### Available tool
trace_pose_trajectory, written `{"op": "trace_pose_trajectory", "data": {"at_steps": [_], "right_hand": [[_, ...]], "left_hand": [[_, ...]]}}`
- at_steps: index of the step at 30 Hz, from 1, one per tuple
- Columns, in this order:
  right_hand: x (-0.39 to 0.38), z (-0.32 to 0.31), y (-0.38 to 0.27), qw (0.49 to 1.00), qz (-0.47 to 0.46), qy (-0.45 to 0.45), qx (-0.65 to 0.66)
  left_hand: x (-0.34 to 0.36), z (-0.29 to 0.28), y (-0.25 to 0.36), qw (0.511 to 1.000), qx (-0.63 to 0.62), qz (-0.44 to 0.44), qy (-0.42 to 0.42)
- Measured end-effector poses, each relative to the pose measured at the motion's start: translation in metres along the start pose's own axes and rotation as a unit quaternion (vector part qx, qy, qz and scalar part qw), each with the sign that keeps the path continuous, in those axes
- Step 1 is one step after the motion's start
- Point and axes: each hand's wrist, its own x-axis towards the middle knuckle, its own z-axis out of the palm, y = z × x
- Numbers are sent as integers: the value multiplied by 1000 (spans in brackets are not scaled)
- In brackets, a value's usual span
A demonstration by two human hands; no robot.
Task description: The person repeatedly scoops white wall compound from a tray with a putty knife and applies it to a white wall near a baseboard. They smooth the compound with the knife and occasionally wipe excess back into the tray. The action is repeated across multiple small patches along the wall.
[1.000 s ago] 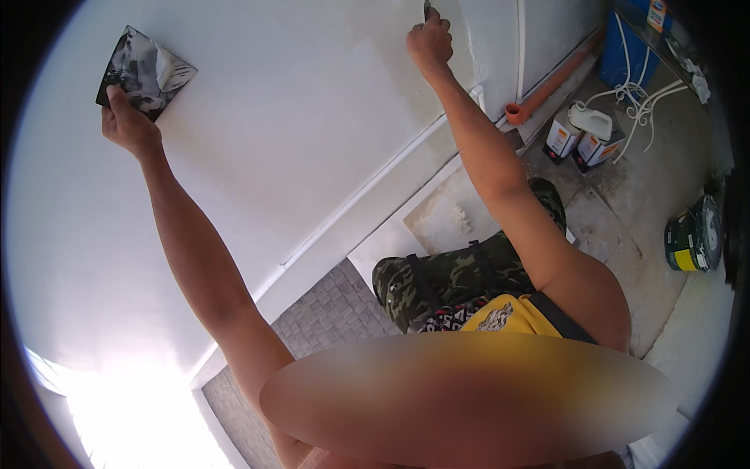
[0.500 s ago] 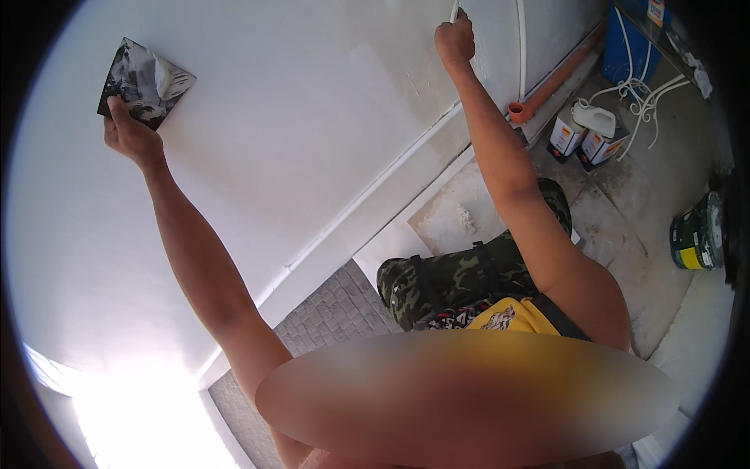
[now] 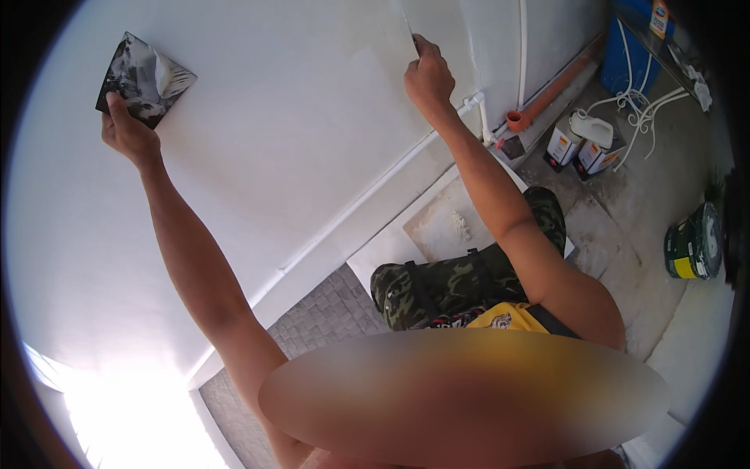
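Note:
My left hand (image 3: 131, 134) grips the near corner of a dark square plate (image 3: 134, 102), thumb on top. White paste (image 3: 162, 76) is smeared over the plate, with a thicker lump toward its right side. Higher up and to the right, my right hand (image 3: 431, 78) is closed round the dark handle of a putty knife (image 3: 412, 34). Its thin blade shows almost edge-on against the white wall (image 3: 297, 133); whether it presses on the surface I cannot tell. Faint wet-looking patches and streaks mark the wall around that hand.
White pipe (image 3: 375, 184) runs along the wall's foot, joining a tap with a red part. An orange pipe (image 3: 539, 98), two tins (image 3: 598, 156) with a white jug on them, a white scrollwork stand (image 3: 642, 109), a blue barrel (image 3: 619, 66) and a dark bucket (image 3: 693, 242) stand to the right.
My right hand has moved left and down along the wall with the putty knife, uncovering the pipe joint and tap. My left hand and the plate have barely shifted.

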Motion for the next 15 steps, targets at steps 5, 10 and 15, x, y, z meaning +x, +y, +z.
{"op": "trace_pose_trajectory", "data": {"at_steps": [5, 10, 15], "right_hand": [[94, -19, 63, 992, 103, 48, -50], [36, 37, 18, 990, -33, 24, -135], [-56, 51, -1, 984, -147, -65, -72]], "left_hand": [[1, -1, -3, 999, -42, -2, -7], [5, -9, -15, 999, -47, -13, 12], [10, -19, -29, 997, -68, -17, 15]]}}
